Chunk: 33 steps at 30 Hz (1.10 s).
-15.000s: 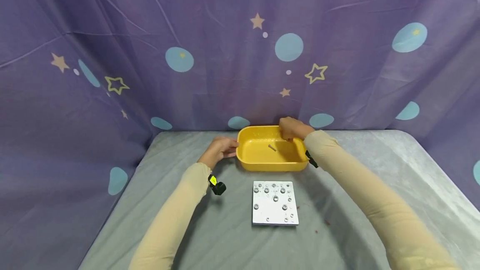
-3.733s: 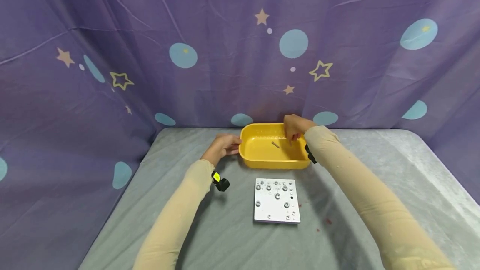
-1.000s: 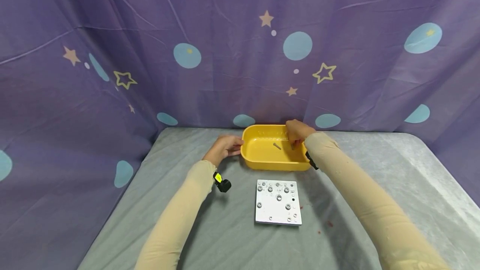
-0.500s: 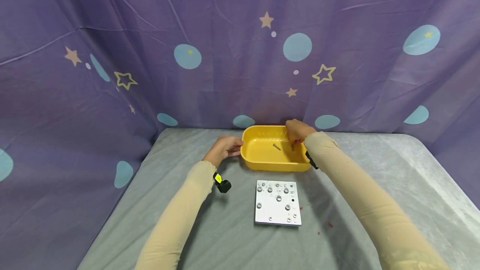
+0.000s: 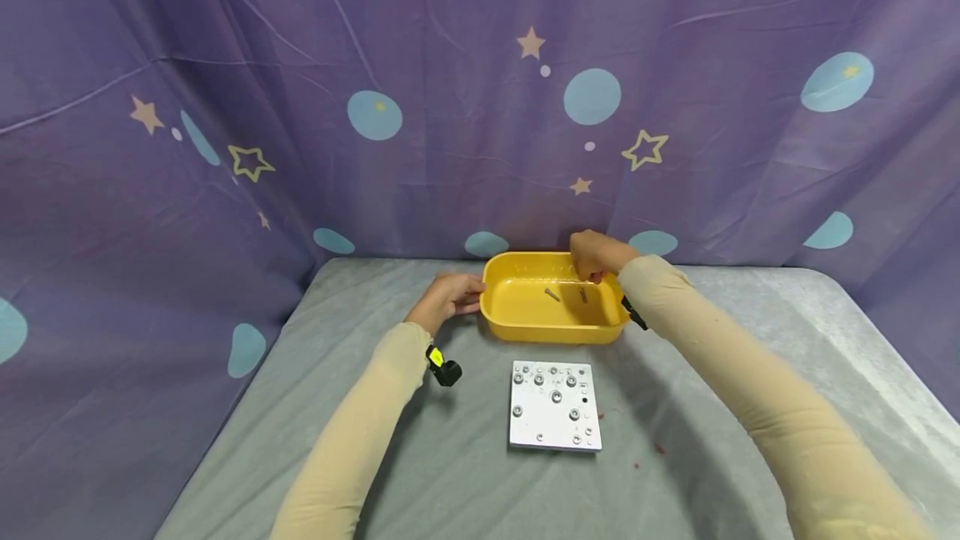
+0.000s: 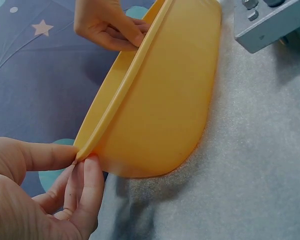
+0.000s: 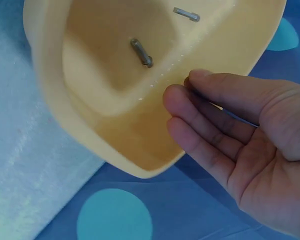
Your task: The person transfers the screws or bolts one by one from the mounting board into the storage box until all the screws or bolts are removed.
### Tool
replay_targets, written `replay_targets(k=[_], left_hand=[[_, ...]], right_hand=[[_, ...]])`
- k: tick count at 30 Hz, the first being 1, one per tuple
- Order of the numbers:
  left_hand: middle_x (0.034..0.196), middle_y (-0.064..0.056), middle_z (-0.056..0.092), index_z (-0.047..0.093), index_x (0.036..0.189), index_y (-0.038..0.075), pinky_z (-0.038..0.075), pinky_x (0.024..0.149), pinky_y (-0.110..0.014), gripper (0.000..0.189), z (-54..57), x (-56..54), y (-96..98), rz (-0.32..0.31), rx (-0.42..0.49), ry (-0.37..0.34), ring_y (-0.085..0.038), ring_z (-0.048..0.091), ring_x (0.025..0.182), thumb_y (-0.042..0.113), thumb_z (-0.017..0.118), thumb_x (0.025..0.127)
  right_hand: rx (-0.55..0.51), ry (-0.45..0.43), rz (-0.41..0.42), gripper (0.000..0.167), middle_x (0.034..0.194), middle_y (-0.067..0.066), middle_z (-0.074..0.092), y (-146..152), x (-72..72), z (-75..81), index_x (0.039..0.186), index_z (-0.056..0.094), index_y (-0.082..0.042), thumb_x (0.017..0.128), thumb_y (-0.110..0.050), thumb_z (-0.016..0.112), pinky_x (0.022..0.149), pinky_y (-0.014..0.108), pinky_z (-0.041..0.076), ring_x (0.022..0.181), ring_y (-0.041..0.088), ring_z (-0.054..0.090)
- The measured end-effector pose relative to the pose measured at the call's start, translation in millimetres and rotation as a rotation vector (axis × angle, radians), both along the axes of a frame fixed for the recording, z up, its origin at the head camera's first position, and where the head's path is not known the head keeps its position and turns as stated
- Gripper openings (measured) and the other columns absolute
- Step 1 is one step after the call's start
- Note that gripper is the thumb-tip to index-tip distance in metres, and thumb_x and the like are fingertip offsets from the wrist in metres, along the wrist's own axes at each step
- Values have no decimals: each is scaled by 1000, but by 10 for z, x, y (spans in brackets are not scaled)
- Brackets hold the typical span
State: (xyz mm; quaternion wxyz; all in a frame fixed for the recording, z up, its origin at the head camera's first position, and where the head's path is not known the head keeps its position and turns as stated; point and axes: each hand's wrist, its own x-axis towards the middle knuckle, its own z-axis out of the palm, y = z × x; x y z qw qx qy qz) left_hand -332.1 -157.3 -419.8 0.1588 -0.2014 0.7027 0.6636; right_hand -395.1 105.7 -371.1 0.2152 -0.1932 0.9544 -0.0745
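Yellow plastic, by the look of it, is forming the tray (image 5: 551, 333) that is sitting on the grey cloth (image 5: 457, 486), and two loose screws (image 5: 552, 294) are lying on its floor, near each other but not touching. The left hand (image 5: 442, 300) is pinching the rim at the tray's left end between thumb and fingers — apparently steadying it. The right hand (image 5: 595, 255) is hovering over the back right part of the tray, its fingers loosely bent and the thumb lying close to the forefinger; nothing is showing in its grasp.

The step in hand seems to be handling the screws inside the tray, though the pose is not telling whether the hand is placing or reaching. Picking up the nearer screw would be calling for a small drop and a wider gap between thumb and finger, with the left hand holding the rim firm.

In front of the tray, near but apart, a metal block (image 5: 543, 423) is carrying several bolts (image 5: 557, 397). Reddish specks (image 5: 659, 447) are dotting the cloth to its right. A purple curtain (image 5: 457, 32) is hanging close behind the tray, leaving little room there, while the right sleeve (image 5: 720, 357) is partly covering the tray's right end — and the wall is blocking any low sideways approach.
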Motion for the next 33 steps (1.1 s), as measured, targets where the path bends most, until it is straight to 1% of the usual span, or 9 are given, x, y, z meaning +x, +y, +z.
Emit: replay_targets(k=[2, 4, 9, 11, 16, 20, 23, 28, 33], left_hand=[[73, 2, 67, 65, 131, -2, 58, 56, -20, 38, -4, -4, -3, -1, -1, -2, -8, 65, 65, 1, 68, 93], [78, 0, 70, 66, 131, -1, 60, 58, -21, 39, -10, -7, -6, 1, -1, -3, -9, 67, 68, 1, 68, 93], [89, -4, 71, 66, 131, 0, 60, 58, -21, 39, -21, -12, -19, 10, -3, -8, -11, 69, 74, 1, 69, 92], [87, -3, 71, 66, 131, -1, 59, 56, -20, 38, -24, -12, -24, 11, -2, -7, -10, 69, 73, 1, 69, 93], [84, -2, 71, 65, 131, -1, 59, 56, -20, 38, -27, -9, -26, 9, 3, -3, -9, 68, 70, 1, 68, 93], [80, 0, 70, 65, 132, -1, 59, 57, -21, 39, -22, -16, -19, 9, 9, -1, -8, 67, 67, 1, 68, 93], [74, 2, 67, 65, 132, -1, 59, 56, -20, 40, -14, -20, -17, 11, 10, -1, -7, 65, 61, 1, 68, 93], [68, 4, 66, 65, 132, -1, 59, 56, -20, 40, -1, -25, -8, 8, 14, -2, -6, 63, 57, 1, 68, 93], [67, 4, 65, 64, 133, -2, 57, 54, -19, 40, 0, -6, 8, 7, 18, -4, -5, 62, 55, 1, 67, 93]], right_hand=[[-5, 38, 62, 17, 63, 9, 63, 8, 36, 37, 69, 67, -2, 80, 11, 63, 43, 20, 41, 52, 16, 55], [-9, 67, 111, 16, 65, 10, 66, 10, 89, 77, 73, 70, -2, 82, 9, 64, 46, 19, 43, 54, 16, 59], [-58, 104, 209, 11, 76, 15, 74, 3, 278, 171, 84, 76, 0, 87, 5, 67, 58, 24, 54, 64, 24, 70], [-94, 123, 256, 12, 77, 15, 74, -3, 353, 191, 82, 76, -2, 88, 4, 68, 62, 26, 56, 63, 25, 71], [-200, 174, 372, 21, 70, 12, 71, -31, 523, 182, 71, 73, -7, 88, 5, 69, 58, 24, 53, 54, 16, 64], [-266, 230, 465, 24, 60, 0, 59, -53, 670, 155, 65, 68, -6, 85, 8, 68, 53, 18, 41, 51, 6, 51], [-305, 276, 533, 22, 59, -2, 52, -64, 788, 139, 65, 66, -4, 82, 10, 67, 55, 19, 35, 55, 6, 42], [-331, 319, 560, 19, 64, -3, 57, -76, 974, 124, 71, 68, -7, 83, 7, 71, 59, 19, 38, 60, 6, 45], [-377, 340, 585, 21, 64, -4, 53, -54, 1137, 119, 70, 65, -8, 85, 4, 73, 60, 19, 36, 61, 5, 41]])
